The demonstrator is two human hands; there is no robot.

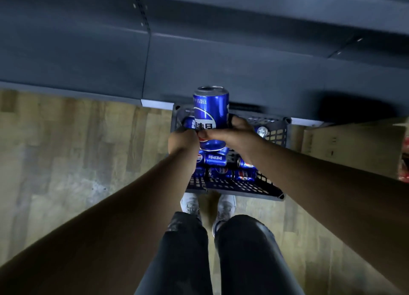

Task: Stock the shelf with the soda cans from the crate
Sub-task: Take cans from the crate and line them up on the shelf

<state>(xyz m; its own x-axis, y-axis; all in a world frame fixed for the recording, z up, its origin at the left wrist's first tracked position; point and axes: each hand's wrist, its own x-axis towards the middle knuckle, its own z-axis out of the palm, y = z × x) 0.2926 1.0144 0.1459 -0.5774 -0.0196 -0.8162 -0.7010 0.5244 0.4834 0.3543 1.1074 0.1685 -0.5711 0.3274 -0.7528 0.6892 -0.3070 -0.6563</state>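
Nearest: legs in dark trousers (188,261) and white trainers (190,204) on a pale wood-plank floor (66,151), toes almost at a dark slotted plastic crate (243,189). The crate sits on the floor hard against the foot of the shelving, which I judge is to keep the lift from crate to shelf short. Inside it, loose blue cans (218,160) lie on their sides, and one silver can end (262,131) shows at the far right corner. With a good number left, the stocking looks far from finished. Above the crate the hands meet on one blue aluminium soda can (211,109), held on end, clear of the rest and level with the shelf's front edge. Its label reads inverted from here, and I cannot tell which end is up. The right hand (235,134) grasps the lower half, thumb across the front and fingers curled round the far side. The left hand (182,141) is curled tight against the lower left side, apparently gripping too, though its fingertips are hidden. The two-handed hold is probably for steadying or turning the can before placing it. A brown cardboard box (354,144) stands to the right of the crate. Farthest is the dark grey metal shelf (221,69), the can's destination.
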